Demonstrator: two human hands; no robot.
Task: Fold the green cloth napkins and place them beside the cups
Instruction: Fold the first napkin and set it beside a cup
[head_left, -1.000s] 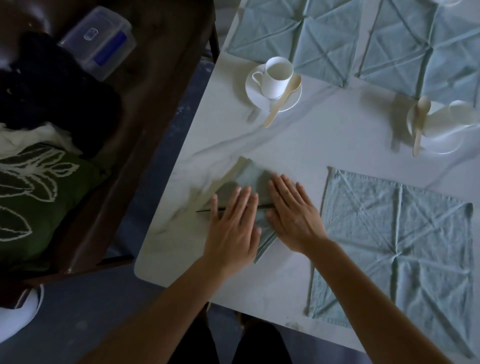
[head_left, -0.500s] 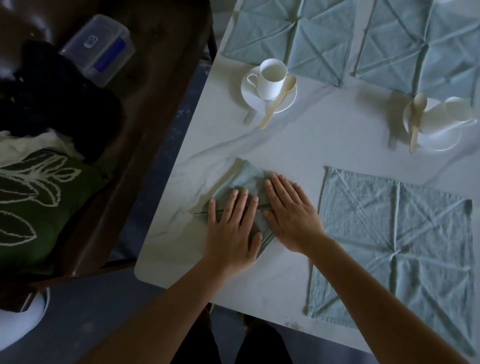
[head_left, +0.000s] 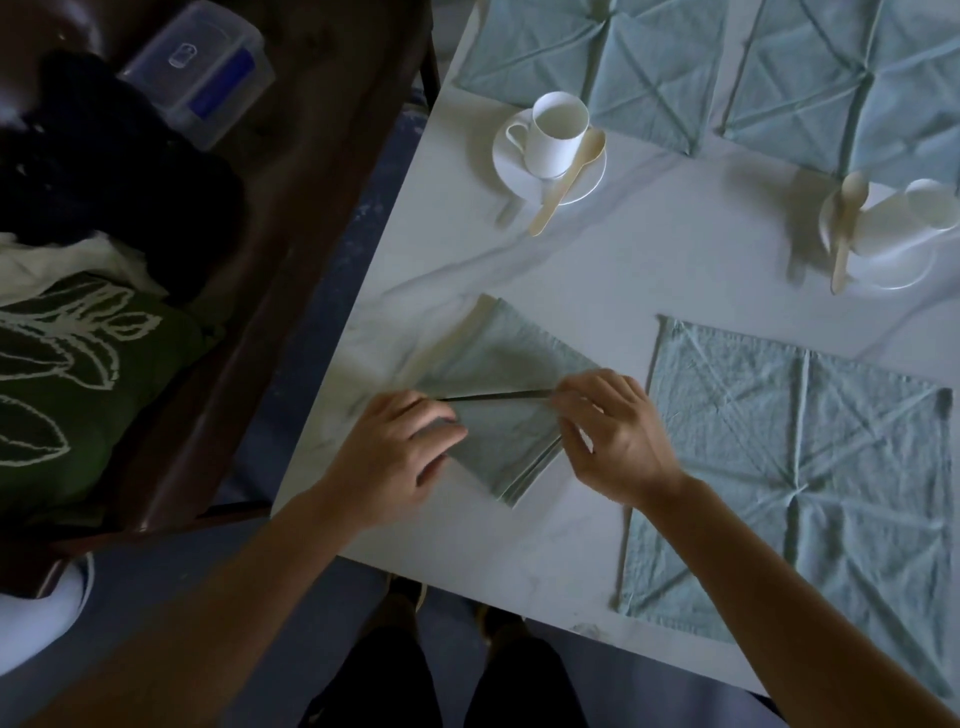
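Observation:
A folded green napkin (head_left: 498, 431) lies near the table's left edge, with a thin dark rod (head_left: 493, 396) across it. My left hand (head_left: 400, 457) has curled fingers over the rod's left end and the napkin's left corner. My right hand (head_left: 613, 431) pinches the rod's right end at the napkin's right corner. An upright white cup (head_left: 558, 132) stands on a saucer (head_left: 511, 171) with a wooden spoon (head_left: 569, 179). At the right, a second cup (head_left: 914, 218) lies tipped on its saucer (head_left: 904, 270).
Three unfolded green napkins lie flat: one right of my hands (head_left: 810, 467) and two at the far side (head_left: 592, 67) (head_left: 852, 78). A dark wooden chair (head_left: 311, 218) left of the table holds a plastic box (head_left: 202, 67), dark clothing and a green cushion (head_left: 67, 389).
Both hands were pressing flat on the folded napkin. They have since moved apart, curled, and taken the rod's two ends. The napkin now shows between them.

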